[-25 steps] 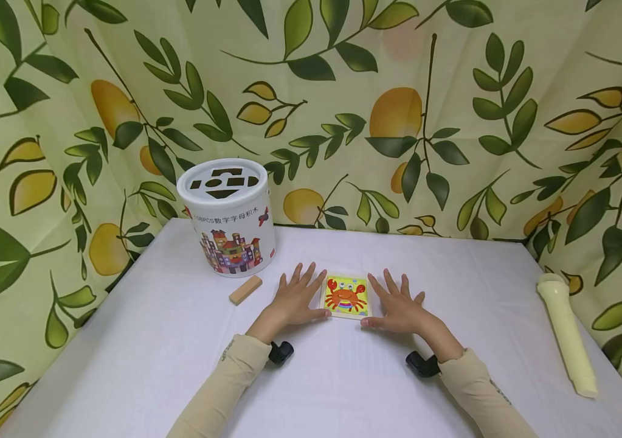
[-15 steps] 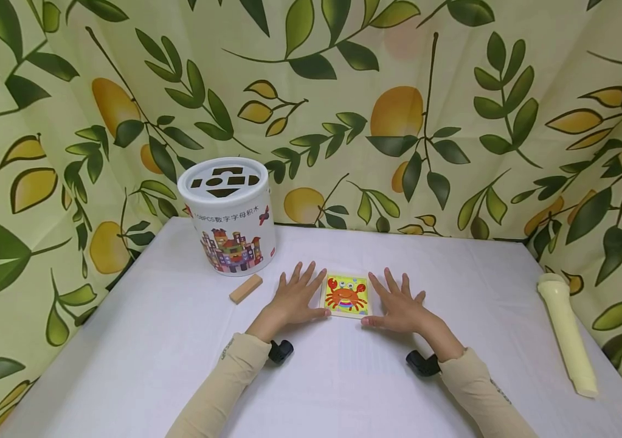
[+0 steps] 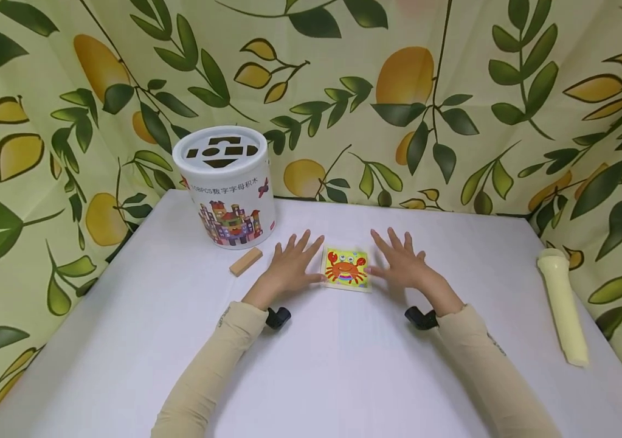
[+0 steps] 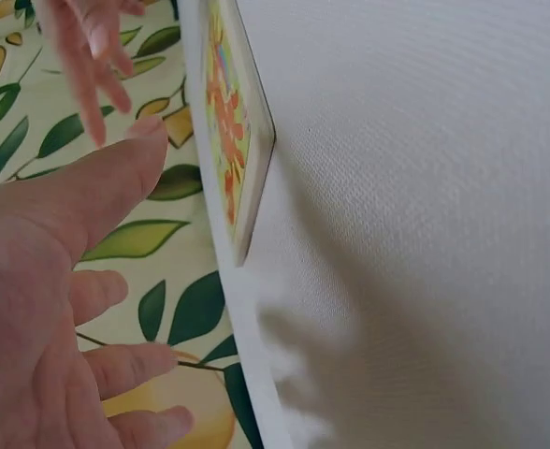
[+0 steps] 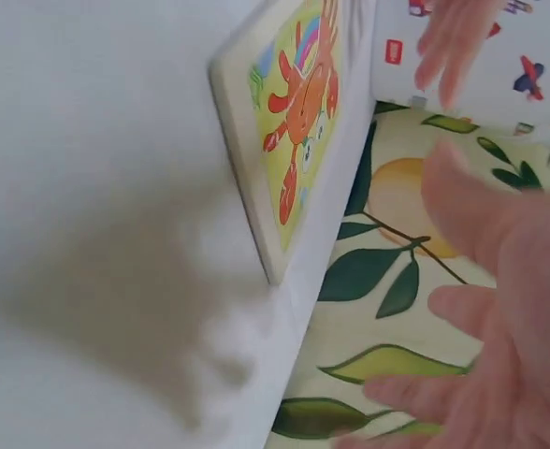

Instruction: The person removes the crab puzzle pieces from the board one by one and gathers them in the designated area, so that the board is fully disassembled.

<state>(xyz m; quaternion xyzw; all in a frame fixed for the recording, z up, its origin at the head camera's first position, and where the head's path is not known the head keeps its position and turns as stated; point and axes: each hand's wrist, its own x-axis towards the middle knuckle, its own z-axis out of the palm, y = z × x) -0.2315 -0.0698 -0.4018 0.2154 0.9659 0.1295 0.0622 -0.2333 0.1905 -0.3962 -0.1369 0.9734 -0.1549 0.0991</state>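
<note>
Flanking a square crab picture, two bare hands hover over a white tabletop, fingers spread, nothing gripped.

With the picture lying flat as the clock's center, the left hand is at nine o'clock, the right hand at three, both seemingly raised; a wooden block lies beyond at nine, a lidded bucket at ten. The step appears to be poising around the picture; taking hold would call for lowering both hands and pinching opposite edges.
</note>
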